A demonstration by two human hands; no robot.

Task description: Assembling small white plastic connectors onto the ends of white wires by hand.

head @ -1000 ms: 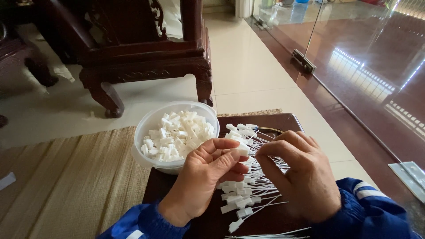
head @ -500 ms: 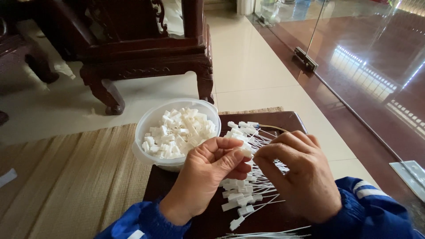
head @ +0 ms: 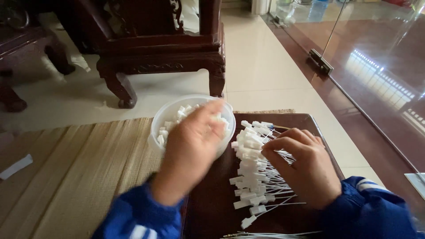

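My left hand [head: 192, 144] is blurred with motion and hovers over a white plastic bowl [head: 157, 128] filled with several small white plastic blocks [head: 173, 120]; whether its fingers hold one is not visible. My right hand [head: 301, 166] rests on a pile of white tags with thin wire tails [head: 252, 172], spread on a dark wooden board [head: 212, 203]. Its fingers curl onto the wires near the pile's upper right. Both arms wear blue sleeves with white stripes.
A woven straw mat [head: 66, 177] covers the floor at left, with a white scrap [head: 15, 167] on it. A dark carved wooden chair [head: 164, 53] stands beyond the bowl. A glass door [head: 376, 57] runs along the right, over a tiled floor.
My left hand has left the tag pile, where it met the right hand, and swung up and left over the bowl. The right hand has stayed on the tags.
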